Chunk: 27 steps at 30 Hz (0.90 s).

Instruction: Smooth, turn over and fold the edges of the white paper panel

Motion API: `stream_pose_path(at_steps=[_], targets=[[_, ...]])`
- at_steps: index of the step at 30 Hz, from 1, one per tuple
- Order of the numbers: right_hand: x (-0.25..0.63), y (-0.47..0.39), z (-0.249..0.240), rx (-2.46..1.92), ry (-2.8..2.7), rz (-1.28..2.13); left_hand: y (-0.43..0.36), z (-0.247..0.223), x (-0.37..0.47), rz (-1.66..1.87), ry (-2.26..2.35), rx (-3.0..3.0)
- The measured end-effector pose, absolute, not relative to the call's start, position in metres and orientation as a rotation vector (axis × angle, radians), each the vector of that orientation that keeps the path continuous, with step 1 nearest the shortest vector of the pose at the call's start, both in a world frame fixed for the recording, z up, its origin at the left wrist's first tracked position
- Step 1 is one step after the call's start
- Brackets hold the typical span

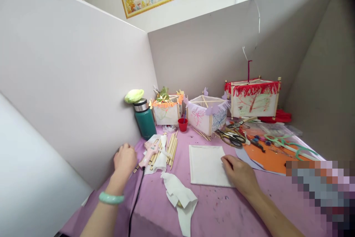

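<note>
A pixelated patch (320,192) covers the table's right front corner, so whatever lies there can't be read. The left hand (124,160) rests at the table's left edge against the white partition (69,92), fingers curled away from view; whether they close on anything I cannot tell. A green bangle (111,198) circles that wrist. The arms run off the bottom edge.

The right hand (240,173) lies flat on the lower right corner of the white square (207,165), fingers loosely spread, pressing rather than gripping. The square is a pale, nearly blank sheet with a faint raised border, lying flat on the purple cloth (222,211) near the table's middle.

Just left of it sit a pink glue gun (149,152) with its black cord (137,200) trailing forward, a bundle of sticks (171,147) and a crumpled tissue (179,196). Behind stand a teal flask (144,120), a red cup (182,124) and three paper lanterns (253,98), the rightmost fringed in red. Scissors (231,138) and an orange sheet (270,157) lie to the right, with small bits too tangled to name.
</note>
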State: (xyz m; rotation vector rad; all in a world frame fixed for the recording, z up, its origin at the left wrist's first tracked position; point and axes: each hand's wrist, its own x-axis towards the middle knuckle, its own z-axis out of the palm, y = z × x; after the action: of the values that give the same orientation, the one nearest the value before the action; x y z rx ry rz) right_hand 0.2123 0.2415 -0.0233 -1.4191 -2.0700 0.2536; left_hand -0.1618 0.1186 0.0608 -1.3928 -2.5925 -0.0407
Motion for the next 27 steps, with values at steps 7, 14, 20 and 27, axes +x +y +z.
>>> stream_pose_path(at_steps=[7, 14, 20, 27], targets=[[0.21, 0.238, -0.024, -1.381, -2.073, 0.263, 0.077, 0.068, -0.068, -0.504, -1.991, -2.761], [0.211, 0.237, -0.02, -1.292, -2.053, 0.291, 0.088, 0.042, -0.047, -0.378, -1.928, -2.826], [0.197, 0.203, 0.001, -0.77, -2.273, 0.512, 0.093, 0.034, -0.039, -0.571, -2.019, -2.68], [0.167, 0.166, 0.0, -0.629, -2.338, 0.737, 0.089, 0.033, -0.017, -0.739, -2.187, -2.508]])
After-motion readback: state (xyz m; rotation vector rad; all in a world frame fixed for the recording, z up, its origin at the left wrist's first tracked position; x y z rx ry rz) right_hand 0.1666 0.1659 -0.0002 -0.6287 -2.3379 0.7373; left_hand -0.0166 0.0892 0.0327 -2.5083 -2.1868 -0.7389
